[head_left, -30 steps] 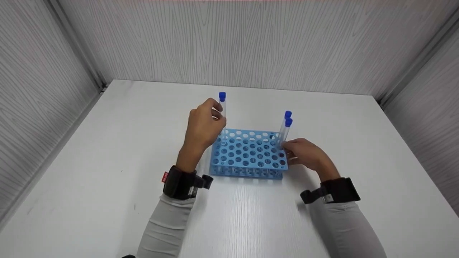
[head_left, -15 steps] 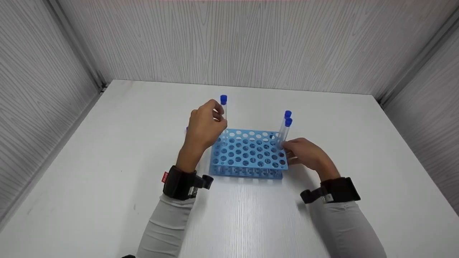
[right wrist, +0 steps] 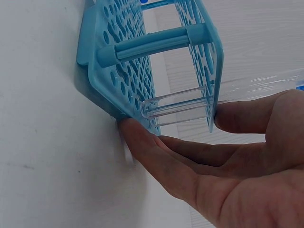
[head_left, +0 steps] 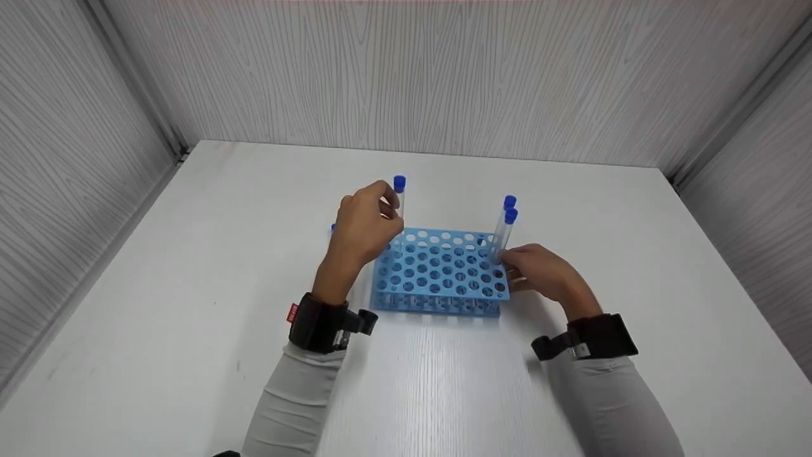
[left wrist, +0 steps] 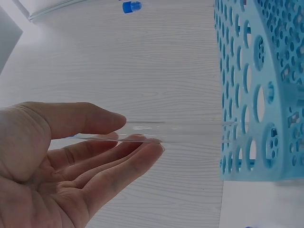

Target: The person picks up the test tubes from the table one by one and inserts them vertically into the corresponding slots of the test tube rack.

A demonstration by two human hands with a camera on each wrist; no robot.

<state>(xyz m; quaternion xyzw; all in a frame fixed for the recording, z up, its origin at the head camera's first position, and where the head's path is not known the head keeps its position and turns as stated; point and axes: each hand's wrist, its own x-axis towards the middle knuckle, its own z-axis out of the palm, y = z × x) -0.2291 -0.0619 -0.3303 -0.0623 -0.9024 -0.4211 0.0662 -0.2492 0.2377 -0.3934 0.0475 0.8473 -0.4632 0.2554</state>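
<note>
i see the left hand point(head_left: 365, 223) pinch a tube point(left wrist: 190, 132) at the far left corner of the rack point(head_left: 441, 280); the right hand point(head_left: 539, 273) grips its right end, beside two other tubes point(head_left: 504, 236).

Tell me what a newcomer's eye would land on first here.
Probably the blue rack in the middle of the pale table. Then the blue-capped tube the left hand pinches at the rack's left end, and two capped tubes at its right end, beside the right hand.
</note>
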